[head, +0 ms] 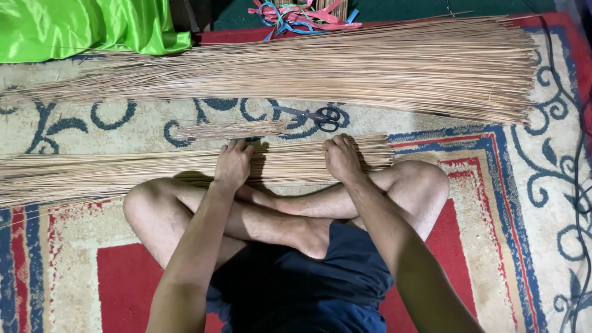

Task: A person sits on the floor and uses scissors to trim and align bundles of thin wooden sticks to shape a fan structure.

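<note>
Far across the patterned carpet [542, 185] lies the big heap of thin brown sticks [345, 68], and the near bundle of sticks [123, 169] stretches left from the crossed legs, with both palms pressing down on it. The left hand [232, 165] lies flat with fingers spread, the right hand [340, 158] curls over the bundle's right end. If that pressure slackens, the loose sticks may well roll and fan apart, and the black scissors [317, 116] just beyond could catch a reaching finger.

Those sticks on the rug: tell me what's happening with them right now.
A person sits cross-legged on a patterned rug. Both the left hand and right hand press down on a near bundle of thin sticks lying across their shins. A bigger pile of sticks lies beyond, with black scissors between the two.
</note>
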